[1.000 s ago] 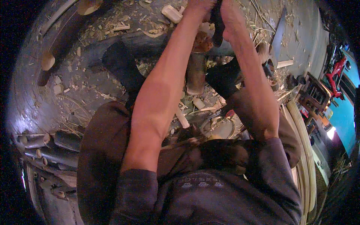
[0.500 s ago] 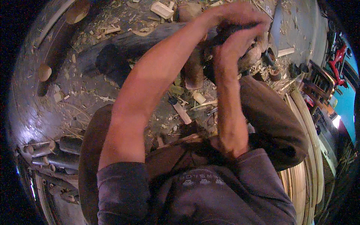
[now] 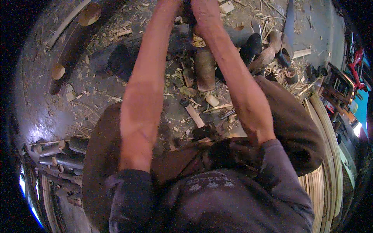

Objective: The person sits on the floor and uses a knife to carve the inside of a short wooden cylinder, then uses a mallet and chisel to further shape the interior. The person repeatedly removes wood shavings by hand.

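Both my arms reach straight forward, and my hands are partly cut off by the upper edge. My left hand (image 3: pixel 171 4) is beside my right hand (image 3: pixel 206 12), with something dark between them that I cannot make out. The fingers of both are out of sight. Just below them a dark log (image 3: pixel 178 39) lies crosswise on the floor, partly behind my forearms. A short, thick wooden piece (image 3: pixel 205 73) extends from it toward me. Nearer my lap lies a tool with a pale wooden handle (image 3: pixel 194 115) and a dark end.
Wood chips (image 3: pixel 122 32) litter the floor. At right sit a curved brown wooden piece (image 3: pixel 266 56), a long flat blade-like strip (image 3: pixel 288 23) and a small round cup-like piece (image 3: pixel 290 75). Long pale strips (image 3: pixel 328 155) lie beside my right leg; bamboo-like tubes (image 3: pixel 48 160) are stacked at left.
My hands have swung from the right side to the top middle and farther from me. My arms are now stretched out, uncovering the curved brown piece at right.
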Demonstrator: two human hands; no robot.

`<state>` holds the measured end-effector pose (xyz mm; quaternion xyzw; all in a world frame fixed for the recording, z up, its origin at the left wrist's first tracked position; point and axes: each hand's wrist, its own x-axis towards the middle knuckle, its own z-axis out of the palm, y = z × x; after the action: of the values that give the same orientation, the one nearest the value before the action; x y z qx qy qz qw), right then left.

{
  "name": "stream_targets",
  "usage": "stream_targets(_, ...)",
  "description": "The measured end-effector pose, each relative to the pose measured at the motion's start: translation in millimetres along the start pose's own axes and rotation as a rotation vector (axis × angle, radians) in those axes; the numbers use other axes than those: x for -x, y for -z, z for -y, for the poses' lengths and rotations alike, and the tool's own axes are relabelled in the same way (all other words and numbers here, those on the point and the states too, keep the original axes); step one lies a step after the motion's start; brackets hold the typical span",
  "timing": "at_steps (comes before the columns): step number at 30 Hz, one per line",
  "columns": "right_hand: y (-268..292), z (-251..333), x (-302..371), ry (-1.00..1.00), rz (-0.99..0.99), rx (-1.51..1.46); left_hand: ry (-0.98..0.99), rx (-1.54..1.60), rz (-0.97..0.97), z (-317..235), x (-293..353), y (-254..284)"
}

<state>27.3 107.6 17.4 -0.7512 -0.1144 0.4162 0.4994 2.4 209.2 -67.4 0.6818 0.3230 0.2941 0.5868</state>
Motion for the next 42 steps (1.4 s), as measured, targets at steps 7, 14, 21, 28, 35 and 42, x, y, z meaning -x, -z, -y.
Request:
stream_targets(7,-2.2,-2.1,9.1,0.097,0.371,0.335,0.205,0.512,-0.328,-41.0,69.0,24.0)
stream_targets(14,-13.1,-31.9,8.2,0.248,0.662,0.293,0.2,0.399,-0.795,-41.6,109.6,17.7)
stream_targets(21,-3.9,-20.5,14.9,0.13,0.619,0.384,0.303,0.71,-0.805,-29.6,112.1,3.5)
stream_targets(28,23.4,12.7,3.2,-0.057,-0.033,0.137,0.516,0.954,0.222,-28.6,15.2,-21.2)
stream_targets(35,40.2,1.9,29.9,0.027,-0.476,-0.152,0.368,0.74,0.72,-24.8,-7.2,-91.8)
stream_targets(42,71.9,-83.3,32.3,0.246,-0.754,-0.493,-0.802,0.177,0.771,-13.4,40.3,-170.4)
